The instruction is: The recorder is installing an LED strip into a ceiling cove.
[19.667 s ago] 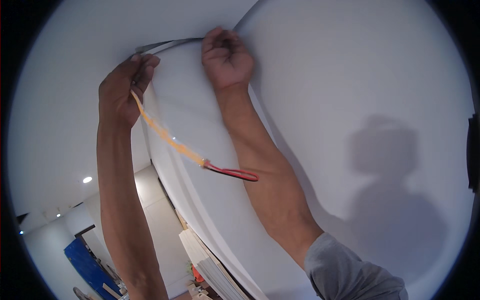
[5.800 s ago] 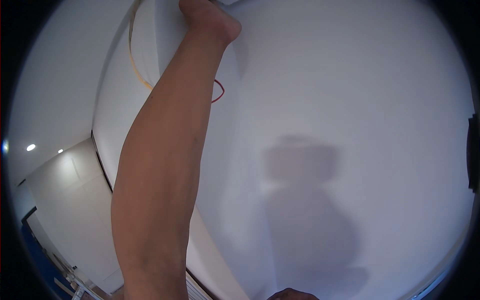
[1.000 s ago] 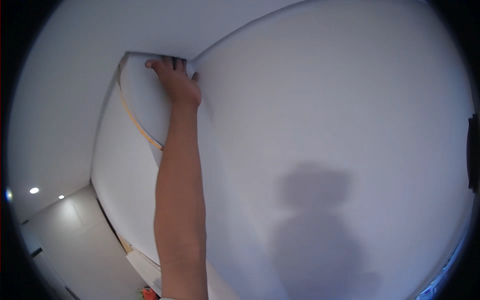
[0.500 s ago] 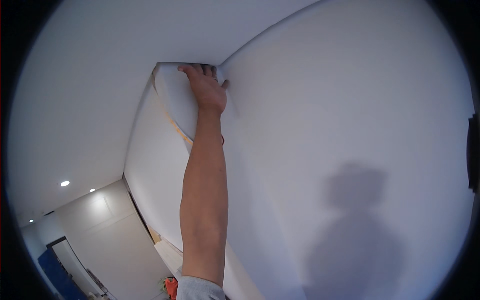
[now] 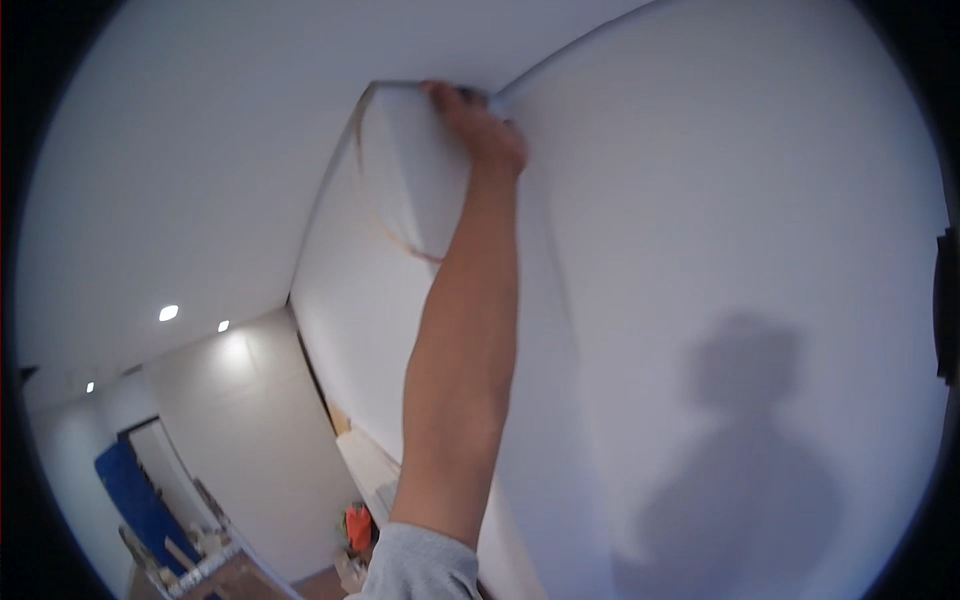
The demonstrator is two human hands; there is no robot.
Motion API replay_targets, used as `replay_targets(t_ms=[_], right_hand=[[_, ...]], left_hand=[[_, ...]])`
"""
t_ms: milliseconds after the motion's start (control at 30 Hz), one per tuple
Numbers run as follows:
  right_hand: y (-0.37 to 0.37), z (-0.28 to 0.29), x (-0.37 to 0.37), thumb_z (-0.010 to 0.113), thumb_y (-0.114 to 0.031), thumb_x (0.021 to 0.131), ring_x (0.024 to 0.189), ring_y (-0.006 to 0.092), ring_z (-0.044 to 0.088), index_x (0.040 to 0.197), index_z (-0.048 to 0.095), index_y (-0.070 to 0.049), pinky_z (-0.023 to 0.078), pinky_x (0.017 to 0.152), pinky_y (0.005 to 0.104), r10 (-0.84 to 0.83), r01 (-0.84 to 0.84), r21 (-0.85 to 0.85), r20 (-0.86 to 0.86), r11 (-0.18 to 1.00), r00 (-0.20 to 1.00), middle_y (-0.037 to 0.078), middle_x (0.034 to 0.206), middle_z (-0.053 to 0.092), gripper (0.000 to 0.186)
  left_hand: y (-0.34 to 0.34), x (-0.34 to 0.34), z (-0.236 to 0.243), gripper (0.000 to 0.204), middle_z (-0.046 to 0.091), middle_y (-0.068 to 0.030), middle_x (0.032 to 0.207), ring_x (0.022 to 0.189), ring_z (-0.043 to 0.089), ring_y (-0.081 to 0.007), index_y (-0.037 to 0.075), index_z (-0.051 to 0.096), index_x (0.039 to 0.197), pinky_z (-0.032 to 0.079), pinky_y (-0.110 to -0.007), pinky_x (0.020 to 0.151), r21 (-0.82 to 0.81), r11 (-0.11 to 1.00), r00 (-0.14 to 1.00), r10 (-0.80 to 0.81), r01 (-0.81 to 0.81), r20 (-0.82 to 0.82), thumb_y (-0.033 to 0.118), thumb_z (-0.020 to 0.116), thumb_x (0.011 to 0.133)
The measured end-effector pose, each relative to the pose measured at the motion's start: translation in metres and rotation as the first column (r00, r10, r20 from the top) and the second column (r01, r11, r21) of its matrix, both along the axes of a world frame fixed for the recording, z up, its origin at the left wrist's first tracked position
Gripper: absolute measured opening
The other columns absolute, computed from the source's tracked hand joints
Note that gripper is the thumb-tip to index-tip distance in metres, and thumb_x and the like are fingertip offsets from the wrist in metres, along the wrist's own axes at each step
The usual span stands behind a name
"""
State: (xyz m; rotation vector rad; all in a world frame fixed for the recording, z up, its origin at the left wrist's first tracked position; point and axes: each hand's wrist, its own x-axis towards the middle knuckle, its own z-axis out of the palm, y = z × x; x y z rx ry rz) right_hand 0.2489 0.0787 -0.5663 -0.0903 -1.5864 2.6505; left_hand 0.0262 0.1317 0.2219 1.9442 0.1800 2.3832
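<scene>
My left hand (image 5: 484, 135) is raised high against the wall, where the wall corner meets the ceiling (image 5: 250, 120). It presses on the top of a white sheet-like covering (image 5: 428, 185), whose left edge bows out in a curve with a tan line along it. The fingers look spread against the surface rather than wrapped round anything, though motion blurs them and the tips are dark. My bare forearm and grey sleeve hide part of the covering's lower edge. My right hand is out of view.
A wide white wall (image 5: 640, 220) fills the right side, with a head-and-shoulders shadow on it. Far at lower left are a pale wall (image 5: 250, 400), a blue panel (image 5: 145, 500), an orange object (image 5: 358, 527) and clutter. Ceiling lights (image 5: 168, 313) shine at left.
In the picture, my left hand and the wall corner have shifted up and right as the view turned. The hand stays at the top of the covering; more of the room shows at lower left.
</scene>
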Motion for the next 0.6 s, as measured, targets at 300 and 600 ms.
replay_targets(t_ms=[300, 600], right_hand=[[0.029, -0.022, 0.003, 0.066, -0.025, 0.097, 0.103, 0.0249, 0.067, 0.122, 0.065, 0.003, 0.052, 0.093, 0.0387, 0.042, -0.037, -0.129, 0.043, 0.991, 0.998, 0.013, 0.111, 0.071, 0.038], [0.094, 0.002, 0.042, 0.065, -0.03, 0.096, 0.112, 0.0283, 0.067, 0.123, 0.067, 0.001, 0.055, 0.097, 0.0458, -0.243, 0.172, 0.22, 0.355, 0.96, 0.903, 0.015, 0.123, 0.068, 0.041]], left_hand=[[0.011, 0.002, 0.012, 0.082, 0.009, -0.0145, 0.168, 0.154, 0.012, -0.0282, 0.003, 0.006, 0.16, 0.004, -0.039, 0.125, 0.19, 0.98, 0.998, 0.056, -0.059, 0.021, 0.059, 0.031, 0.105], [0.014, 0.005, 0.004, 0.088, 0.019, -0.0117, 0.165, 0.151, 0.018, -0.0264, 0.008, 0.011, 0.16, 0.008, -0.038, 0.124, 0.14, 0.99, 0.996, -0.028, 0.016, 0.081, 0.065, 0.038, 0.099]])
